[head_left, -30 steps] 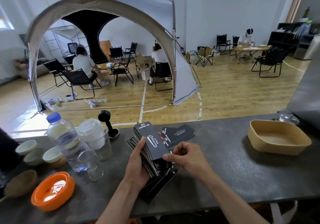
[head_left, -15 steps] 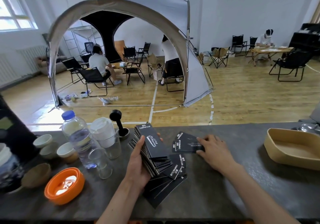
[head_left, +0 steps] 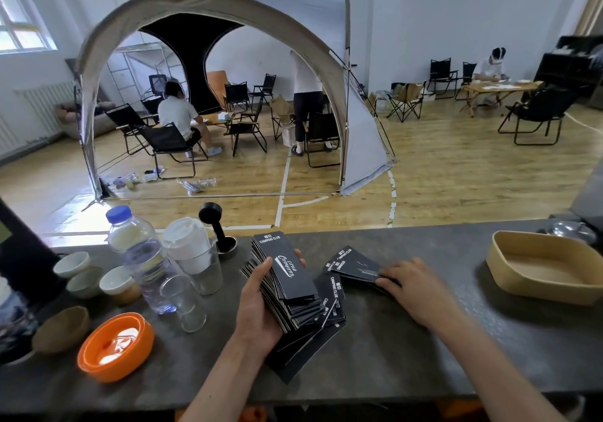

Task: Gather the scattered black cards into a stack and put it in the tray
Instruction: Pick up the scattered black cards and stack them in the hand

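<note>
Grey table (head_left: 424, 340), tan tray (head_left: 509, 278) far right of the stack (head_left: 287, 278). Left hand (head_left: 257, 304) has its grip wrapped round the stack; right hand (head_left: 414, 286) lies flat, fingers spread on loose cards (head_left: 354, 265) just right of it.

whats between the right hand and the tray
Only bare grey counter lies between the right hand and the tan tray, as the head view shows.
</note>
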